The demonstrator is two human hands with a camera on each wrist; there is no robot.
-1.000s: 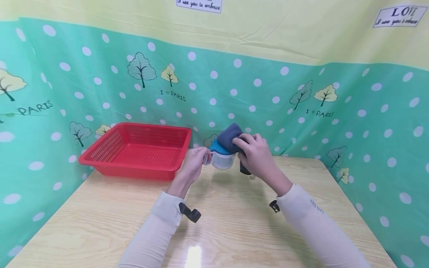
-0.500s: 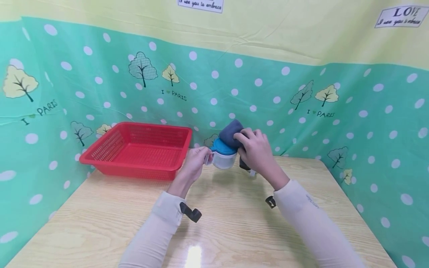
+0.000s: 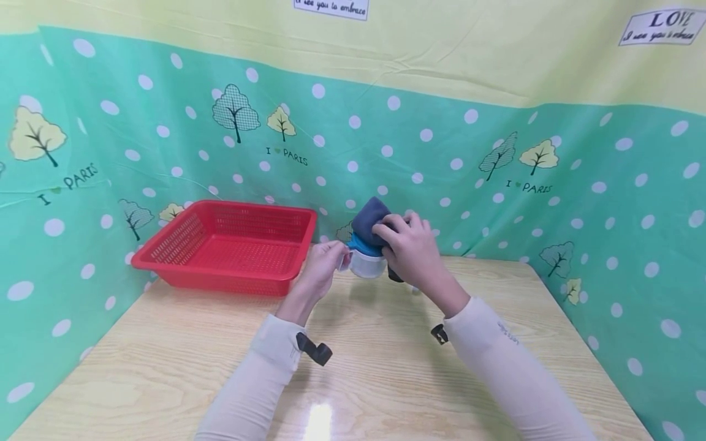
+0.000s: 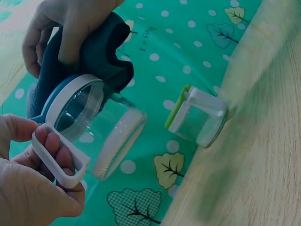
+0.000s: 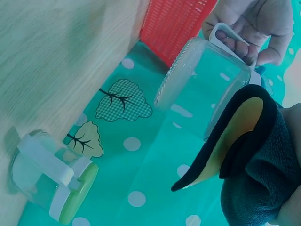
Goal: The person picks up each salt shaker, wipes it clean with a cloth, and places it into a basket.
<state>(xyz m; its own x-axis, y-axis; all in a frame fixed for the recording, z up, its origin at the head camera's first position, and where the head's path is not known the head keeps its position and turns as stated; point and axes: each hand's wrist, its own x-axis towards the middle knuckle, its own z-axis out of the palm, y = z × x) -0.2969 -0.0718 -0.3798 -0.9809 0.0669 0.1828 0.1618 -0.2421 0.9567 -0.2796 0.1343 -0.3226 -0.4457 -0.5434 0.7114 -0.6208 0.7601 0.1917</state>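
Observation:
My left hand [image 3: 320, 266] grips the white handle [image 4: 56, 157] of a clear jar [image 3: 368, 266] and holds it up over the table. The jar has a blue lid [image 3: 361, 247] with a white ring beneath it. In my right hand [image 3: 410, 251] is a folded dark blue cloth [image 3: 368, 220], draped against the lid and hiding much of it. A black edge and a yellowish inner side of the cloth show in the right wrist view. Behind the hands, a second clear jar [image 4: 200, 117] with a white handle and green lid stands on the table, mostly hidden in the head view.
A red plastic basket [image 3: 231, 285] with perforated sides sits at the back left of the wooden table [image 3: 353, 367]. A green and yellow printed curtain [image 3: 386, 135] hangs behind the table and along both sides.
The right hand and cloth shifted slightly right and up, uncovering more of the blue lid, then moved back left over it. The left hand and jar stayed almost still.

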